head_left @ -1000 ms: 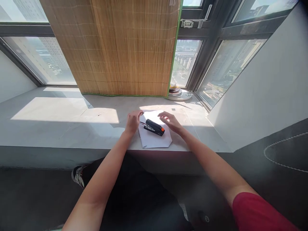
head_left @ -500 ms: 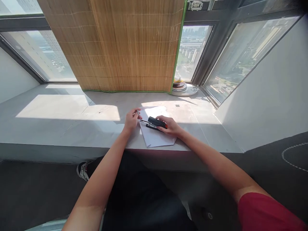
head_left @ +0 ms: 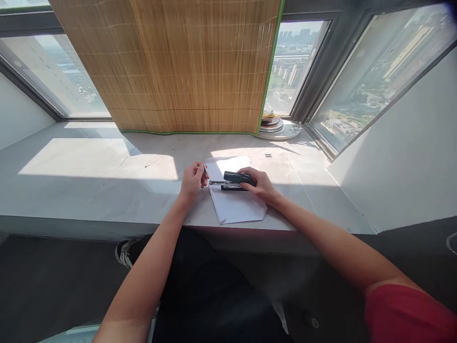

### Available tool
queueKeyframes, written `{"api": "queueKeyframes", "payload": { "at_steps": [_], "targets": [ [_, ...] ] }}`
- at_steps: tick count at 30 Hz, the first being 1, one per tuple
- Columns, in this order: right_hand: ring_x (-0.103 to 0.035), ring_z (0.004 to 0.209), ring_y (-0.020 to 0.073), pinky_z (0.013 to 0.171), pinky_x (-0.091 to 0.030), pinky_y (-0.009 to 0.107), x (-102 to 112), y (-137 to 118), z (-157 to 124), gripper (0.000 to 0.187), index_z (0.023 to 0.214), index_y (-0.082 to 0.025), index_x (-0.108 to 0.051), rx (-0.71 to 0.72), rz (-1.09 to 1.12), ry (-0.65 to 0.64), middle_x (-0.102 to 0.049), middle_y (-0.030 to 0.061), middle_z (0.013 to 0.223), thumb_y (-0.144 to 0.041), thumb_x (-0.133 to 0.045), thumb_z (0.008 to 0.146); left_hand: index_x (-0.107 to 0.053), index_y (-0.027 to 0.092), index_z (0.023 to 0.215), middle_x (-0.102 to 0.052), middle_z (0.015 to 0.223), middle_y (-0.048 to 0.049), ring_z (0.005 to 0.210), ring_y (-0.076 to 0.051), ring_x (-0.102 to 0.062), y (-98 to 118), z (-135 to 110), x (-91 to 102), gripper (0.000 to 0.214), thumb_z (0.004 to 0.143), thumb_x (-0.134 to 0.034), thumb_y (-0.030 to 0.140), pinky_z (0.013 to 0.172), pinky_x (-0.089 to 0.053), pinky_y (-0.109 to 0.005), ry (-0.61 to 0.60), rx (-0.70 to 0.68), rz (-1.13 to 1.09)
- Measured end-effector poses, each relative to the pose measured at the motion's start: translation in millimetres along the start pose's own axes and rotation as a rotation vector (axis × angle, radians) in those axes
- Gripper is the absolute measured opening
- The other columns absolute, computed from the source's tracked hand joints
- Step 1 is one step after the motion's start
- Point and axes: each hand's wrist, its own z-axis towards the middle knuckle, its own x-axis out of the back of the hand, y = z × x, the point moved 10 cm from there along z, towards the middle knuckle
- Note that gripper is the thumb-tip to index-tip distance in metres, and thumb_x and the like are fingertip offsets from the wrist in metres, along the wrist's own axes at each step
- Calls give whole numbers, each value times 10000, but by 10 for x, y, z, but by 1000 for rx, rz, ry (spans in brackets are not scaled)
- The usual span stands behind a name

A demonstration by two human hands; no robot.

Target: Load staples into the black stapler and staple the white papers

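Sill (head_left: 71, 195) wide, part sunlit. Paper (head_left: 239, 209) on it nr front edge: prob. light, floppy, creases easily; hold by an edge. Stapler (head_left: 233, 177) over the paper, contact unclear, rail (head_left: 217, 183) poking out left; prob. stiff, bit heavy, smooth, so best gripped round rear body, clear of rail. R hand (head_left: 262, 186) has it there, thumb & fingers part-curled round it. L hand (head_left: 193, 182) just left of rail, fingertips pinched on tiny strip (head_left: 204, 168), prob. light, brittle; take by ends.
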Motion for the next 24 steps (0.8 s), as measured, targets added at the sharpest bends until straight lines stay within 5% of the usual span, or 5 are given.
{"api": "queueKeyframes", "payload": {
  "at_steps": [5,12,18,24],
  "targets": [
    [-731,1022,282,905,-585,433,-15,-3,5,305,1183,-258,-742,-12,-9,-22,-786,52,1116,-357,-759,895,-583,202,996,-782,822,-63,506,-121,-641,-5,-44,-162,295,976,-761,436,439,-460,-233,-117,56,-37],
    [-720,1006,277,847,-574,403,-41,-19,-2,285,1163,-266,-748,-13,-33,-41,-786,46,1105,-330,-757,885,-599,194,1020,-796,845,-61,514,-116,-641,64,-70,-81,236,847,-753,238,473,-486,-233,-77,53,-62],
    [-709,978,267,803,-569,383,-53,-1,-4,288,1139,-268,-750,-33,-31,-53,-784,44,1087,-329,-773,859,-720,179,906,-698,692,-35,472,-126,-593,33,-66,-81,124,857,-699,291,441,-441,-252,-135,38,14],
    [-700,955,255,755,-561,352,-62,15,-1,298,1137,-259,-750,-57,-26,-67,-779,42,1072,-347,-779,853,-776,198,859,-456,554,37,460,-85,-380,11,-42,-78,91,862,-699,246,450,-275,-237,-143,-12,144]
  ]
}}
